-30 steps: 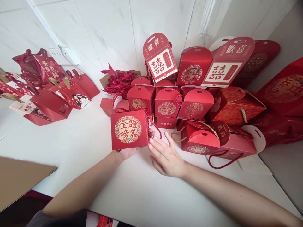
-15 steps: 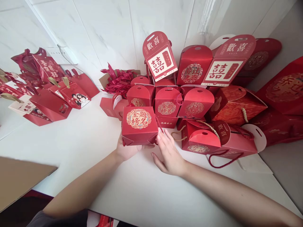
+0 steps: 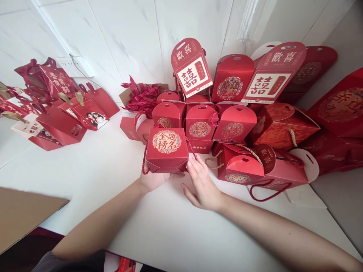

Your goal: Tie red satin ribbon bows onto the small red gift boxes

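A red gift box (image 3: 167,156) with a gold-ringed emblem and dark lettering is raised above the white table. My left hand (image 3: 153,181) supports it from below, with most of its fingers hidden under the box. Against the lower right corner rest the stretched fingers of my right hand (image 3: 205,189), its thumb apart and away from the box. A twisted red cord (image 3: 191,148) runs down the box's right side to those fingertips, and another cord (image 3: 145,160) loops at the left.
Several red gift boxes (image 3: 232,122) are stacked behind and to the right, some with rope handles. Red ribbons (image 3: 141,96) fill a carton against the tiled wall (image 3: 127,34). Small red bags (image 3: 62,124) stand at the left. A cardboard sheet (image 3: 25,211) overhangs the table's near-left edge.
The held box has turned slightly and its top has shifted a little to the right. Its left cord now shows more fully. My right hand stays nearly in place.
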Demonstrator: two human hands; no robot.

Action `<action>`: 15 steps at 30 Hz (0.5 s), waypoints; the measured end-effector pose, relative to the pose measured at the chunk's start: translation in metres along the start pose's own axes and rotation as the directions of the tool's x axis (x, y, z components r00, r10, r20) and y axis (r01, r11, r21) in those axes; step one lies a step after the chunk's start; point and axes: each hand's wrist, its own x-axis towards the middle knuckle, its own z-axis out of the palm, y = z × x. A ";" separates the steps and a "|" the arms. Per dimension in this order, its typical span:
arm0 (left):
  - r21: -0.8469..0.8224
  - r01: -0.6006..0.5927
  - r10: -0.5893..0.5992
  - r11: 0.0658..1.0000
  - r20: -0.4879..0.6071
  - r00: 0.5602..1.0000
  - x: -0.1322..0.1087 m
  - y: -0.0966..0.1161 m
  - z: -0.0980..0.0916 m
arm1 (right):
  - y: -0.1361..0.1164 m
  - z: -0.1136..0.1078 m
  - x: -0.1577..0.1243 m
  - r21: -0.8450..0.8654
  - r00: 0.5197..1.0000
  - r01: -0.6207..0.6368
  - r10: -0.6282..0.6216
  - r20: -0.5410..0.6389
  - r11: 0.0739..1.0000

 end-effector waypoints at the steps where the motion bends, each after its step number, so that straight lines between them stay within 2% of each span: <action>1: -0.002 0.007 -0.007 1.000 -0.009 1.000 0.000 0.000 0.000 | 0.000 0.000 0.000 -0.001 1.000 0.004 -0.004 -0.002 1.000; 11: -0.034 -0.005 0.004 0.999 -0.037 0.999 0.002 0.000 0.000 | 0.001 0.000 0.001 0.009 1.000 0.006 -0.007 0.008 1.000; 15: 0.037 0.018 -0.017 0.999 -0.047 0.999 0.001 0.001 0.000 | 0.002 -0.001 -0.002 0.088 0.999 -0.028 0.027 0.021 0.996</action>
